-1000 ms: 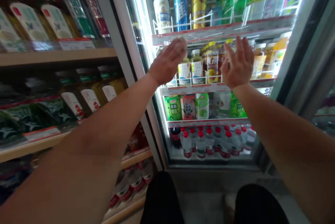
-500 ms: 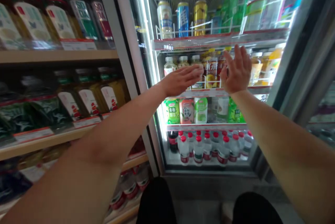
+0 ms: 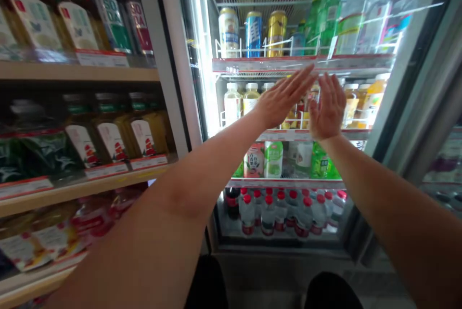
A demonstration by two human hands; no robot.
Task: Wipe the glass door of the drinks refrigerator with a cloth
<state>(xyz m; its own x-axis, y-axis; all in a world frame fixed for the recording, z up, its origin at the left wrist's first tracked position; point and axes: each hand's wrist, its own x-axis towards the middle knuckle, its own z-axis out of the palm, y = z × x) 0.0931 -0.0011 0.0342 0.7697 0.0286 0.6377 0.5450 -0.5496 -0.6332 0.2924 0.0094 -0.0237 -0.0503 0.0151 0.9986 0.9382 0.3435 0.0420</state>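
Note:
My left hand point(image 3: 285, 97) is stretched out flat in front of the lit drinks cooler, its fingers pointing up and to the right. Close beside it on the right, my right hand point(image 3: 327, 107) is raised with its fingers extended and thumb apart. Neither one holds anything. Behind them, partly covered, is the cooler's middle shelf point(image 3: 288, 135) with bottled drinks. A pale-labelled bottle point(image 3: 233, 104) stands left of my left hand, and an orange juice bottle point(image 3: 375, 99) is right of my right hand. Whether the fingertips of the two hands touch, I cannot tell.
Cans, among them a blue can point(image 3: 253, 34), and a green bottle point(image 3: 330, 13) fill the cooler's top shelf. Red-capped water bottles point(image 3: 267, 215) stand at its bottom. On the left, a wooden shelf point(image 3: 79, 72) carries more bottles. My knees point(image 3: 328, 292) show below.
My left hand has moved right and up, closing in on my right hand. My right hand stays nearly in place, slightly lower. The view has shifted a little.

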